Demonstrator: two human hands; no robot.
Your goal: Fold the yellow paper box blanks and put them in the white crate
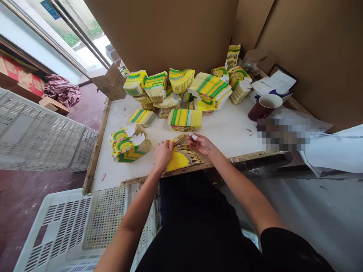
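Note:
At the table's front edge, a fanned stack of flat yellow cartons (pixel 180 158) lies in front of me. My left hand (pixel 163 153) is closed over the stack's left side, gripping some of the folded cartons. My right hand (pixel 200 144) hovers at the stack's right end, fingers curled together. White bits (pixel 193 136) show at its fingertips; whether they are held or wrapped round the fingers, I cannot tell. Just beyond, a yellow-green striped bundle (pixel 185 119) lies on the table. To the left sit two more carton bundles (pixel 129 143) side by side.
Several more carton bundles (pixel 210 90) are piled along the back of the white table (pixel 227 132). A dark red mug (pixel 262 107) stands at the right, near plastic wrapping. White plastic crates (pixel 68 223) are below and to the left. Large cardboard sheets (pixel 164 34) wall off the back.

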